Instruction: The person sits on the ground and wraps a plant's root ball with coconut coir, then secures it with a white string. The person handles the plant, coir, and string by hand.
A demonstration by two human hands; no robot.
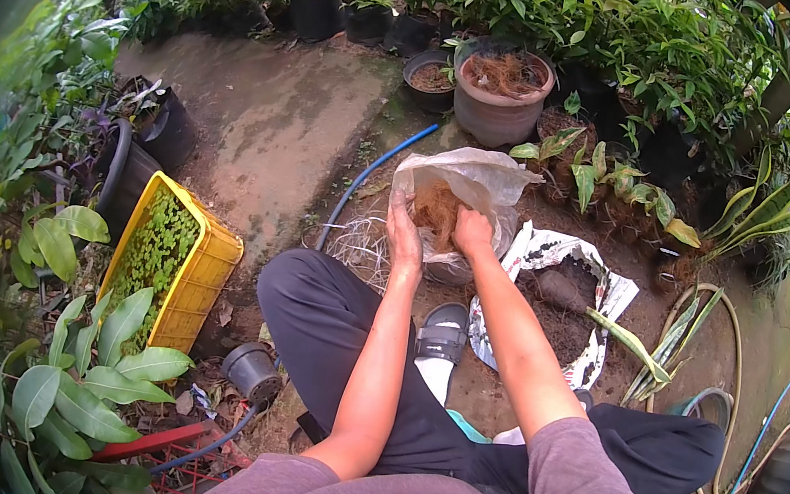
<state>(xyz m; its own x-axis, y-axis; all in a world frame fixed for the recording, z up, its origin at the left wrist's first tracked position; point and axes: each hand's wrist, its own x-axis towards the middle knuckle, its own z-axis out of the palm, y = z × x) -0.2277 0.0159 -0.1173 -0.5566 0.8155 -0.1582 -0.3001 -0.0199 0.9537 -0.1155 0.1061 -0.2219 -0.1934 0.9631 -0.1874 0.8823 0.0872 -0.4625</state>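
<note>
A translucent plastic sack (481,176) with brown coconut fibre (435,211) in it stands upright in front of me, its mouth gaping. Flat along the sack's left edge lies my left hand (405,237), palm turned inward and fingers pointing up. My right hand (473,231) reaches into the mouth with curled fingers at the fibre; its fingertips are hidden, so I cannot tell how much it grips. Right of the sack, a white printed bag (616,293) with a rolled-down rim holds dark soil (571,317). Loose white plastic strings (365,246) lie to the left.
Behind the sack stand a large clay pot (497,113) and potted plants. A yellow crate (205,281) of small green plants is at left, near a small black pot (252,372). A blue hose (376,165), cut snake-plant leaves (668,350) and a beige hose (735,371) lie around.
</note>
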